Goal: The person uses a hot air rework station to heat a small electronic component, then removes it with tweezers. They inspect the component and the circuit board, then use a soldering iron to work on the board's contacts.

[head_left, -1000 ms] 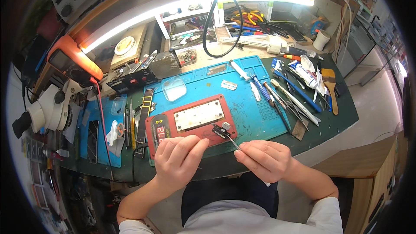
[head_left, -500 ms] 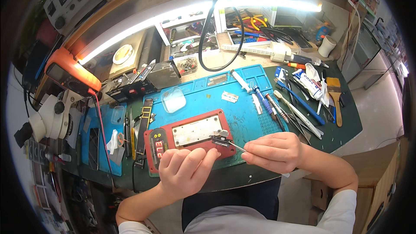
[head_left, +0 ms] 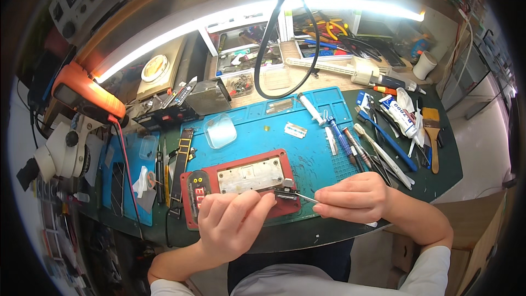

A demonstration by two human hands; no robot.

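Small black part (head_left: 285, 192): up over the near right corner of the red case, between the two hands; can't tell if it touches the case. Largest to smallest from here. Bench (head_left: 449, 164), dark green top, curved near edge. Blue mat (head_left: 246, 131) across its middle. Orange meter (head_left: 96, 96) toward the bench's far left corner. Red case (head_left: 287, 170) at the mat's near edge, metal top, lit display at its left end. Left hand (head_left: 230, 225) off the case's near edge, fingers curled in, thumb and forefinger at the part's left end; can't tell if pinching or just touching. Right hand (head_left: 353, 198) right of the case, fingers narrow, gripping a thin metal tool, tip at the part's right end. Clear box (head_left: 221, 131) on the mat, beyond the case's far edge. Syringe (head_left: 311, 108) near the mat's far right corner. Metal tool (head_left: 308, 199) slants slightly; exact kind unclear. Blade (head_left: 296, 130) flat, just nearer than the syringe.

Step in hand, my read: close work on the part, both hands at it. Next move would call for a steady left hand and fine tip control from the right.
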